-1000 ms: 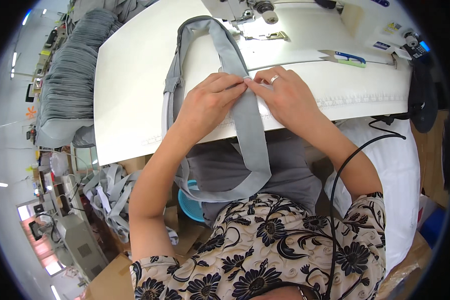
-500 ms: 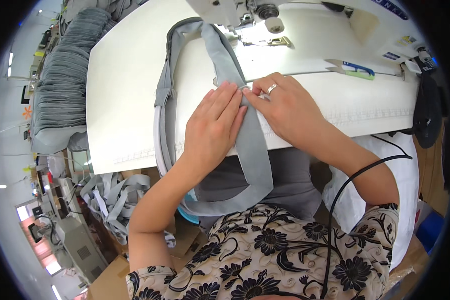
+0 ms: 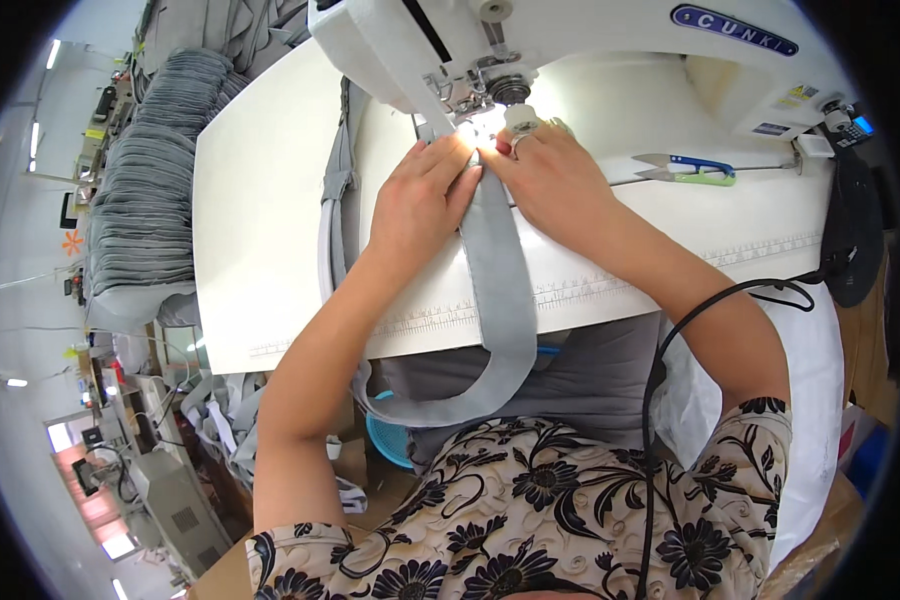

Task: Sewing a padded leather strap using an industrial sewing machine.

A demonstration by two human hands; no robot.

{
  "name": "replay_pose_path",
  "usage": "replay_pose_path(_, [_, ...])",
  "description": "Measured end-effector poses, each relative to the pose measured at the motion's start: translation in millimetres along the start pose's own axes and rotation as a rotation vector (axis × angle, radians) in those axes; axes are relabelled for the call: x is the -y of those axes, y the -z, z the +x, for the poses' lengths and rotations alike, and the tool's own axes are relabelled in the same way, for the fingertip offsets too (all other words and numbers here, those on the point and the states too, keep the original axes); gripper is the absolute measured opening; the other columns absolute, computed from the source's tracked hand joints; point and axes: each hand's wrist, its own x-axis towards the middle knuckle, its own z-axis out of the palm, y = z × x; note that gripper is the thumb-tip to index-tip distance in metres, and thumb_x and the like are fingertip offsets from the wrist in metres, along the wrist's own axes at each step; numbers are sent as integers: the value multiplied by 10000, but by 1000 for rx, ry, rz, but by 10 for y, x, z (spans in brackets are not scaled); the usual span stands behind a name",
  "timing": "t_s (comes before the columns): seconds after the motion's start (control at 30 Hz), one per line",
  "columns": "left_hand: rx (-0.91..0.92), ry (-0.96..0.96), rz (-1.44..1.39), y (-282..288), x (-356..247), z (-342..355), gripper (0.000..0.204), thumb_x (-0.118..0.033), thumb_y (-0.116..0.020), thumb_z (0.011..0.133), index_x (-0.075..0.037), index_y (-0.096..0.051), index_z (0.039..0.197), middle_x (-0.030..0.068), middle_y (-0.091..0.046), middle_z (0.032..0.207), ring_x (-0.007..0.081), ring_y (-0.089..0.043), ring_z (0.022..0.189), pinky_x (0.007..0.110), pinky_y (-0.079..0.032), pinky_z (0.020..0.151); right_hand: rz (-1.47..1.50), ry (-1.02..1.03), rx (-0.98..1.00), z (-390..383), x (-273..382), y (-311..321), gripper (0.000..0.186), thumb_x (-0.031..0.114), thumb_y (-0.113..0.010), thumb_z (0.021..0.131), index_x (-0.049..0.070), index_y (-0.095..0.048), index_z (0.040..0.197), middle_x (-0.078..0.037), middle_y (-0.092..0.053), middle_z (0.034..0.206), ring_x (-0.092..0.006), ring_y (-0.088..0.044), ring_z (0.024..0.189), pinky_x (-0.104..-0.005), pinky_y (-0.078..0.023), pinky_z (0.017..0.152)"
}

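Observation:
A long grey fabric strip (image 3: 502, 270) forms a loop. One side runs under the sewing machine (image 3: 590, 45), and the lower bend hangs over the table edge in front of me. Close to the lit needle area, my left hand (image 3: 422, 200) grips the strip from its left side, thumb bent in beside the fingers. My right hand (image 3: 558, 185), wearing a ring, pinches the strip's right edge with its fingertips. The fabric right under the fingertips is mostly hidden by glare and by the hands. The loop's left side, with a folded joint (image 3: 338, 185), lies flat on the table.
Thread snips (image 3: 685, 168) with blue and green handles lie on the white table (image 3: 260, 260) at right. Tall stacks of folded grey fabric (image 3: 145, 190) stand at left. A black cable (image 3: 710, 305) crosses my right arm. Below the table are a blue basket (image 3: 388, 430) and grey strips (image 3: 225, 420).
Both hands have moved away from me with the strip, up to the needle area. The loop's far part has slid beneath the machine head, and the view has shifted slightly.

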Motion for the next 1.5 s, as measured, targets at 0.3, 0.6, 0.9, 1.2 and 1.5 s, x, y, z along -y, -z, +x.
replay_pose_path(0.3, [-1,-8,-56,-6,151,55,287,-175,-646,893,-47,-635,1149,148,-644,1180,330,-644,991,417,-454,1031,-73,0,-22,54,15,-64,210,90,-593,782,27,-637,977,-69,-638,1012,-221,-577,942,-358,-478,810])
replay_pose_path(0.6, [-7,-63,-52,-54,121,61,183,-164,-596,914,-12,-615,1014,139,-639,1098,328,-605,1051,436,-448,1029,-10,0,78,22,-18,46,233,84,-602,805,70,-667,1027,-62,-638,1000,-253,-595,883,-383,-460,838])
replay_pose_path(0.9, [36,-48,-28,-42,180,49,273,-181,-627,915,-21,-637,1136,143,-624,1233,295,-586,1159,416,-428,1059,24,62,-28,-5,-13,24,100,105,-591,804,55,-657,859,-69,-649,958,-209,-591,951,-350,-516,778])
replay_pose_path(1.2, [41,-29,-32,-49,262,101,273,-188,-634,907,-21,-647,1122,144,-630,1221,307,-594,1136,409,-442,1045,15,37,7,30,-7,-46,102,105,-587,810,50,-665,845,-73,-656,970,-208,-595,972,-339,-533,787])
replay_pose_path(1.5, [5,-110,-4,-176,312,169,271,-178,-610,917,-30,-627,1143,154,-629,1197,324,-609,1091,392,-478,985,-34,14,69,-16,-88,24,126,107,-582,787,58,-639,888,-85,-645,913,-257,-614,925,-387,-504,786])
